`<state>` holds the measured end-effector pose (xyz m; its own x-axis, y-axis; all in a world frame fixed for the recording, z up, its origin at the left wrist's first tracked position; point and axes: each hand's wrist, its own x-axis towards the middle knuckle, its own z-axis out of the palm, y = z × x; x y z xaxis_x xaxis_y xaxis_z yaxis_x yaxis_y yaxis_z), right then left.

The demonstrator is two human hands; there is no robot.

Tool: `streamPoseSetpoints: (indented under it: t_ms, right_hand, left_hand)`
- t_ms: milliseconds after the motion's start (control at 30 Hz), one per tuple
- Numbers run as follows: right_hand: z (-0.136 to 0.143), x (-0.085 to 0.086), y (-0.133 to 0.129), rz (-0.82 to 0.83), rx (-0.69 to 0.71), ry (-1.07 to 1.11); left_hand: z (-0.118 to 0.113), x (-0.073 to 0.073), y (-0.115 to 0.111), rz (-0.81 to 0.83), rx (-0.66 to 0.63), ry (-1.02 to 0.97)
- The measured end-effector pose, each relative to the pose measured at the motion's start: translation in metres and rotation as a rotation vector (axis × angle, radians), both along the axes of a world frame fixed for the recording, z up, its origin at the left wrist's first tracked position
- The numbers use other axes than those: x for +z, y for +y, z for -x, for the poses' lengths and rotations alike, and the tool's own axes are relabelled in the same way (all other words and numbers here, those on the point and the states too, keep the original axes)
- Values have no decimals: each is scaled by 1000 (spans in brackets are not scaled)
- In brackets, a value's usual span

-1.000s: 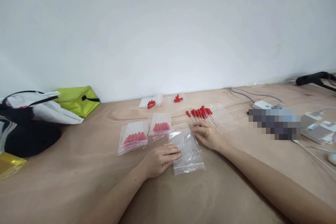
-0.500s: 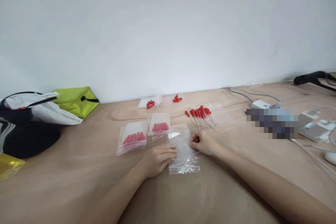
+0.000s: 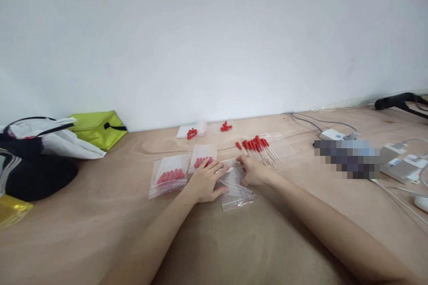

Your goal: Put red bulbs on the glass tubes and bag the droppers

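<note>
In the middle of the table lies a clear zip bag [image 3: 238,194], its plastic creased and skewed between my hands. My left hand [image 3: 207,182] is spread over its left edge, with the fingertips reaching towards a filled bag behind. At the bag's right edge is my right hand [image 3: 253,171], fingers curved and thumb apart from the forefinger. Beyond it lies a fan of red-bulbed droppers [image 3: 257,144] with thin clear stems. To the left, one zip bag of droppers [image 3: 171,175] lies flat; a second bag [image 3: 203,151] is partly covered by my left fingers.
Loose red bulbs [image 3: 226,126] and more bulbs [image 3: 191,133] lie near the wall on plastic bags. A lime-green bag [image 3: 95,128] and a black cap [image 3: 43,176] sit at left. White chargers [image 3: 403,167] with cables and a blurred-out object [image 3: 347,158] occupy the right.
My left hand has moved forward and spread its fingers. The right hand has shifted slightly forward and opened from a pinch. Between them, the clear bag has slid away from me and become skewed.
</note>
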<state>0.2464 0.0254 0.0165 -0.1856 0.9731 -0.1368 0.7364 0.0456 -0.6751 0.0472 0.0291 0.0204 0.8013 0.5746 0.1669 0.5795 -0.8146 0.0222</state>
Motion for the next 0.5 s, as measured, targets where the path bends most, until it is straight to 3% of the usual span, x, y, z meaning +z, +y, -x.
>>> streamPoseSetpoints:
  t_ms: [167, 267, 367, 500]
  right_hand:
    - [9, 1, 6, 78, -31, 10]
    - [7, -10, 8, 34, 91, 187]
    - [3, -19, 11, 107, 162, 406]
    - [-18, -9, 19, 179, 95, 515]
  left_hand:
    - [5, -5, -1, -31, 58, 53]
    - [13, -7, -4, -55, 96, 89]
    - [20, -9, -6, -68, 146, 98]
    - [23, -15, -7, -68, 183, 57]
